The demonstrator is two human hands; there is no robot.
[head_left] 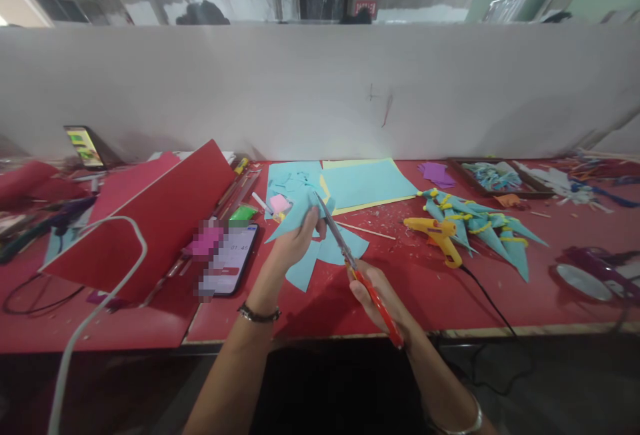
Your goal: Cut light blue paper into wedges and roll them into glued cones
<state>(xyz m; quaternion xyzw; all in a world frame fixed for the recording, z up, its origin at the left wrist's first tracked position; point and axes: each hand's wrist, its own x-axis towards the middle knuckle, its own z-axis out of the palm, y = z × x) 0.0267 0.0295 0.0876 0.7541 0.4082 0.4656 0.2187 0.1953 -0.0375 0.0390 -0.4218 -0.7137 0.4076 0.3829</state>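
My left hand (pixel 299 240) is closed on a piece of light blue paper (pixel 293 213), held above the table. My right hand (pixel 376 295) grips a pair of scissors (pixel 345 248) by the red handles. The metal blades point up and to the left, with their tips at the paper beside my left fingers. Whether the blades are fully closed I cannot make out. Below my hands lie cut blue paper pieces (pixel 343 247). Small blue scraps (pixel 295 181) are scattered on a blue sheet behind my left hand.
Blue and yellow sheets (pixel 370 181) lie at the back. On the right are a yellow glue gun (pixel 437 235), blue paper cones with yellow trim (pixel 475 218) and a tray (pixel 483 188). To the left stand a phone (pixel 233 261), a red board (pixel 150 228) and a white cable (pixel 100 315).
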